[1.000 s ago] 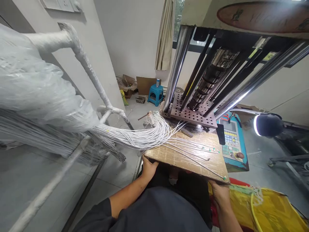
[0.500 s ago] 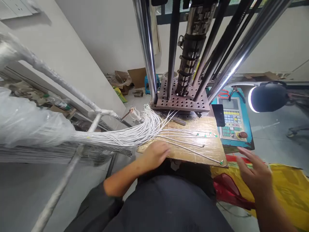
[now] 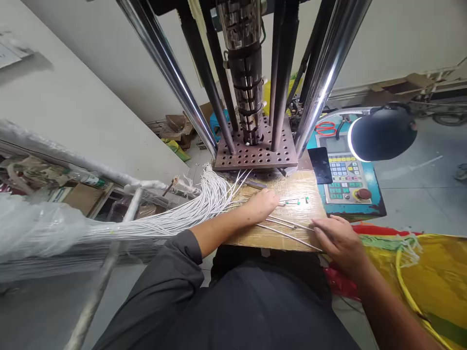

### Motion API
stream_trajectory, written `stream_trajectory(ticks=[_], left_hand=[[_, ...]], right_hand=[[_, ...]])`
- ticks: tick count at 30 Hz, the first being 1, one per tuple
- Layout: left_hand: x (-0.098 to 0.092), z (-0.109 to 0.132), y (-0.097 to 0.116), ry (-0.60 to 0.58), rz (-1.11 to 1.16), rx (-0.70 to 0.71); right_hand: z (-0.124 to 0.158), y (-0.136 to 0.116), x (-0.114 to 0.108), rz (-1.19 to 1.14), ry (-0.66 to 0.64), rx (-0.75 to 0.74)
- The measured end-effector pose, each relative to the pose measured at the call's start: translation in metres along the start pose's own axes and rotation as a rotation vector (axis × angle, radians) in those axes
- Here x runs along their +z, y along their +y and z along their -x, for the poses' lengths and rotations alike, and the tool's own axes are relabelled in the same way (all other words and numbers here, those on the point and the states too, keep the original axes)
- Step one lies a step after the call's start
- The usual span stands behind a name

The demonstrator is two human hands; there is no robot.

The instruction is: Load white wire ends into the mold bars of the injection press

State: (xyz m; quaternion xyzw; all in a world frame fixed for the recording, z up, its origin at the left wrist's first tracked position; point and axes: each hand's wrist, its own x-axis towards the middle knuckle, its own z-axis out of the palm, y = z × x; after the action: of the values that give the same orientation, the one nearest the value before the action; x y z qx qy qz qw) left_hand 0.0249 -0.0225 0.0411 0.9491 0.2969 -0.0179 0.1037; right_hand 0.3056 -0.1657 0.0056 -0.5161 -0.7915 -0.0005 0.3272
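A wooden board [image 3: 255,238] lies in front of me under a press. A thick bundle of white wires [image 3: 189,214] fans onto it from the left, and a few single wires with green tips [image 3: 297,200] lie spread across it. My left hand [image 3: 262,204] rests on the board with its fingers curled down over the wires where they fan out. At the board's right front corner my right hand [image 3: 337,238] lies flat, its fingers stretched out and touching the end of one long wire [image 3: 288,236].
The press's perforated steel plate [image 3: 255,150] and chrome columns rise just behind the board. A blue control panel [image 3: 345,175] and a lit gooseneck lamp [image 3: 383,133] stand at the right. A yellow bag [image 3: 419,272] lies lower right; a wrapped wire rack [image 3: 32,228] fills the left.
My view has tilted down towards the board. My left hand moved forward from the board's front edge onto the wires. My right hand came down from the air onto the board's right corner.
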Motion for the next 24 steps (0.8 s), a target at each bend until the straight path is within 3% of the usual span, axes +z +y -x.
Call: stream_trajectory(ticks=[3, 5, 8, 11, 14, 17, 20, 24], left_hand=[[0.005, 0.004, -0.002, 0.076, 0.136, -0.023], [0.008, 0.016, -0.003, 0.176, 0.292, 0.009], [0.009, 0.038, -0.002, 0.351, 0.516, 0.109], [0.009, 0.047, 0.004, 0.425, 0.657, 0.116], [0.007, 0.038, 0.011, 0.389, 0.731, 0.079], [0.002, 0.020, 0.010, 0.271, 0.774, 0.048], [-0.002, 0.006, 0.001, 0.180, 0.850, 0.037], [0.001, -0.001, -0.012, 0.189, 0.879, 0.035]], right_hand=[[-0.016, 0.022, -0.006, -0.026, 0.100, 0.073], [-0.039, 0.042, 0.001, -0.037, 0.084, 0.090], [-0.089, 0.055, 0.029, -0.034, -0.151, 0.025], [-0.139, 0.034, 0.068, 0.032, -0.409, -0.071], [-0.175, -0.002, 0.104, 0.099, -0.523, -0.145], [-0.194, -0.024, 0.122, 0.108, -0.576, -0.246], [-0.193, -0.020, 0.117, 0.095, -0.588, -0.253], [-0.166, 0.012, 0.087, 0.104, -0.529, -0.128]])
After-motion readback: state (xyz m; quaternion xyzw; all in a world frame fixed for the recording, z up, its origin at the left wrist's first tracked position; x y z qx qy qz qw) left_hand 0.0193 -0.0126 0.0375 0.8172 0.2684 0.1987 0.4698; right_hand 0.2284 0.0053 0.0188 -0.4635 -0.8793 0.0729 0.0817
